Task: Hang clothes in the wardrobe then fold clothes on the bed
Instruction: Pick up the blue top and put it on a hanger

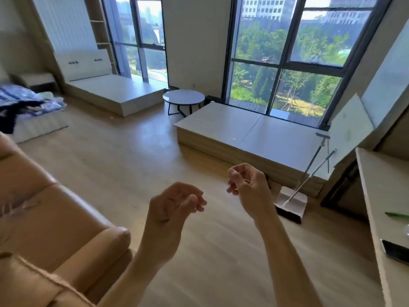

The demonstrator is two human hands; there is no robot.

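Observation:
Both my hands are raised in front of me over the wooden floor. My left hand (174,202) is loosely curled with its fingers apart and holds nothing. My right hand (249,187) is a little higher and to the right, fingers bent and slightly apart, also holding nothing. A heap of blue and dark clothes (26,103) lies on the bed (42,127) at the far left, well away from both hands. No wardrobe shows in this view.
A tan sofa (51,229) fills the lower left. A round side table (183,98) stands by the windows between two low wooden platforms (250,134). A dustpan and broom (292,202) lean at the right. A counter (385,196) with a phone and a green pen runs along the right edge.

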